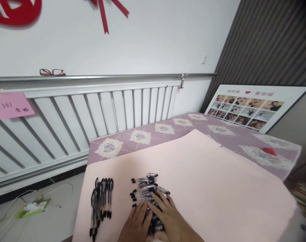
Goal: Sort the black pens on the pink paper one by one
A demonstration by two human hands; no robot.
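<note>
White metal, ribbed with upright slats, forms the radiator [132,107] behind a broad pink sheet [218,188]. Beneath the sheet, and showing past its far edge, is a mauve cloth [165,137] patterned with pale, lacy diamonds. The sheet itself looks smooth and matte. On its near part, the left hand [138,222] and right hand [169,213] lie side by side over a loose heap of pens [144,194], fingers extended; whether they grip any pen cannot be told. The pens are slim and straight, with clear barrels, glossy black caps and small black ends, lying mostly crosswise. Along the sheet's left side, a neater pen cluster [102,195] lies roughly parallel, caps pointing away, with tan bands near the lower ends.
</note>
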